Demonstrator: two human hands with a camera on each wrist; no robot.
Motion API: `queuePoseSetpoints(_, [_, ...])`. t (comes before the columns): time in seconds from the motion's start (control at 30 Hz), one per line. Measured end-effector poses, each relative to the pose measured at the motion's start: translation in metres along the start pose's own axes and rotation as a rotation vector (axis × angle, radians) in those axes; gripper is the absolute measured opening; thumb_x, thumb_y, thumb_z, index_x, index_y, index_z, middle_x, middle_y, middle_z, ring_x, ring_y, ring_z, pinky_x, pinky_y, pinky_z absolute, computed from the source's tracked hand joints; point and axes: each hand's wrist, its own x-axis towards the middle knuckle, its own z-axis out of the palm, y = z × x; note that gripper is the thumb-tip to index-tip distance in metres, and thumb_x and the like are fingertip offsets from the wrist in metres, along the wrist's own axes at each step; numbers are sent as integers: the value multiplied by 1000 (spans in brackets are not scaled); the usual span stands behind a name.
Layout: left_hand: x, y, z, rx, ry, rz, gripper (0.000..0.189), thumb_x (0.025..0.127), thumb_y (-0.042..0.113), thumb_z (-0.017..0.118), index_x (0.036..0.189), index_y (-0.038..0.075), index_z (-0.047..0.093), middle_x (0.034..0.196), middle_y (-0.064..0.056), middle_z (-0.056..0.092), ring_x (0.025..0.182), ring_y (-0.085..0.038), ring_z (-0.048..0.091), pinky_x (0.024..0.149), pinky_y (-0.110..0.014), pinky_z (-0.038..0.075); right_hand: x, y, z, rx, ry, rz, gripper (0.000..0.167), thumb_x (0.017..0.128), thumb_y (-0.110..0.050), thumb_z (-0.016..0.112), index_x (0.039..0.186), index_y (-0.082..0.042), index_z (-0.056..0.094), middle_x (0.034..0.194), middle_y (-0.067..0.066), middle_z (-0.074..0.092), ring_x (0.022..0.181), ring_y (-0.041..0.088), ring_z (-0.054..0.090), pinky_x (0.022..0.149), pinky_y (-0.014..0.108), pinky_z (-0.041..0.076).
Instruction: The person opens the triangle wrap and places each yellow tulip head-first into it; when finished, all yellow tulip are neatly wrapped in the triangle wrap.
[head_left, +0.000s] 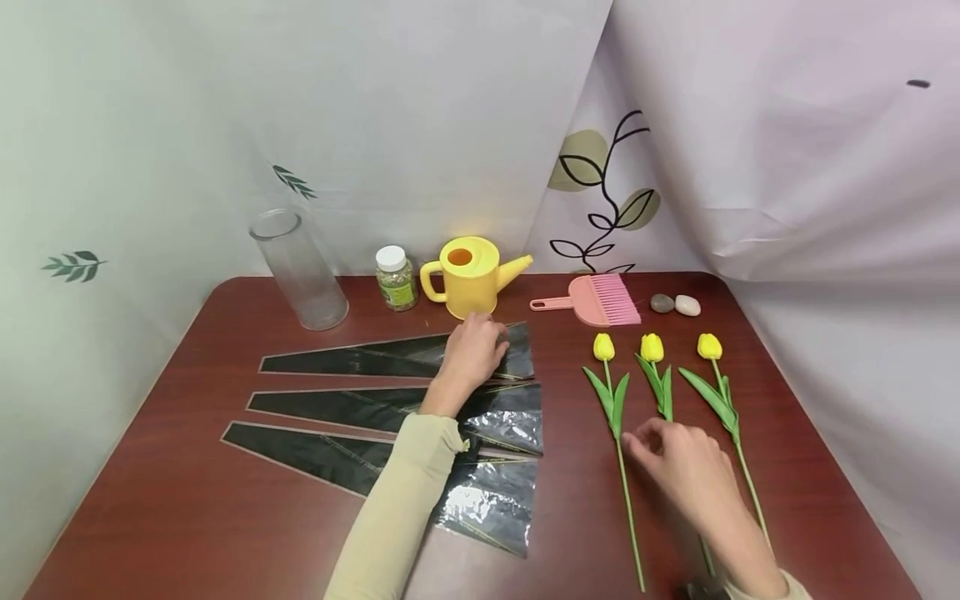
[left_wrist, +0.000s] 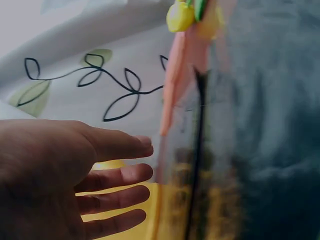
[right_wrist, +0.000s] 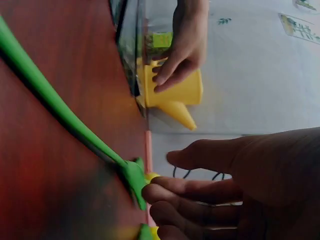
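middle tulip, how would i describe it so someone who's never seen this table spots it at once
On the right half of the red-brown table, as the head view shows it, three yellow tulips lie side by side. Find the middle tulip, its mid-stem hidden by the right hand; unlike its neighbours, it has a tulip on each side.

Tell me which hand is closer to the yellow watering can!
Left. The left hand is just in front of the yellow watering can; the right hand is farther off, by the tulips.
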Motion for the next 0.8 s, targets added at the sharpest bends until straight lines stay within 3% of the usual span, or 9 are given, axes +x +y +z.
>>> queuePoseSetpoints(0.1, [-1, -4, 10, -22, -20, -5, 19, 89, 24, 74, 106, 17, 77, 100, -4, 63, 95, -27, 56, 76, -41, 50, -2, -5, 8, 19, -72, 63, 20, 83, -37, 76, 72, -23, 66, 59, -10, 55, 53, 15, 49, 44, 35, 36])
queuePoseSetpoints(0.3, [4, 1, 17, -3, -25, 1, 17, 88, 28, 75, 103, 20, 79, 97, -3, 62, 95, -27, 55, 78, -41, 49, -4, -7, 12, 33, -161, 81, 23, 80, -36, 78, 68, -23, 64, 56, -11, 51, 54, 15, 46, 46, 33, 35])
queuePoseSetpoints(0.5, [6, 4, 22, 15, 2, 10, 14, 87, 28, 77, 99, 21, 79, 95, 0, 63, 96, -24, 55, 80, -40, 48, -7, -8, 10, 47, -180, 89, 21, 80, -31, 79, 68, -23, 64, 57, -10, 52, 54, 15, 46, 46, 33, 35])
queuePoseSetpoints(0.8, [6, -2, 24, -9, 70, 13, 4, 83, 22, 80, 87, 22, 79, 87, 4, 60, 90, -21, 54, 82, -38, 46, -4, -6, 14, 40, -185, 140, 20, 80, -30, 78, 71, -21, 63, 58, -9, 53, 55, 16, 49, 48, 35, 37])
